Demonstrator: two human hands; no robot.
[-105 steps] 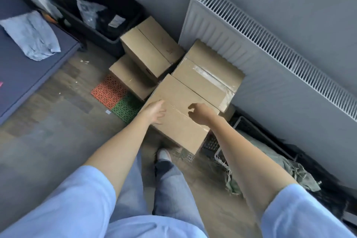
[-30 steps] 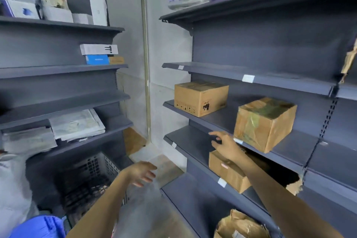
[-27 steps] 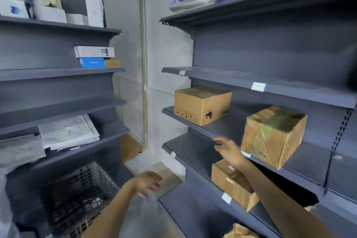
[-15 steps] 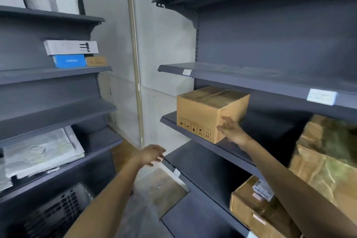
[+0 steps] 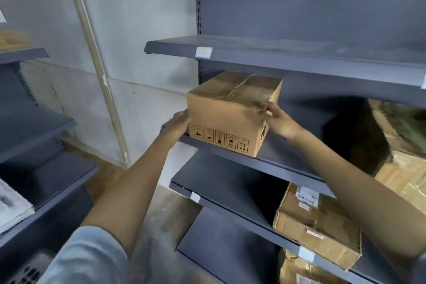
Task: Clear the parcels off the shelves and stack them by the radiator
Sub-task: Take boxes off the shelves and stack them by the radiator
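Box: the cardboard box [image 5: 227, 117] sat between my palms on the grey shelf [image 5: 288, 163]; taped, stiff-sided
Grip: my left hand [image 5: 176, 128] and right hand [image 5: 280, 120] pressed opposite sides
Handling: probably light; support underneath

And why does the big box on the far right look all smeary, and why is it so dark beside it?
Head view: the right-edge box is motion-blurred and stretched by the wide lens; the shelf above shadows the gap beside it; the box with printed symbols, between left hand and right hand, looks sharper.
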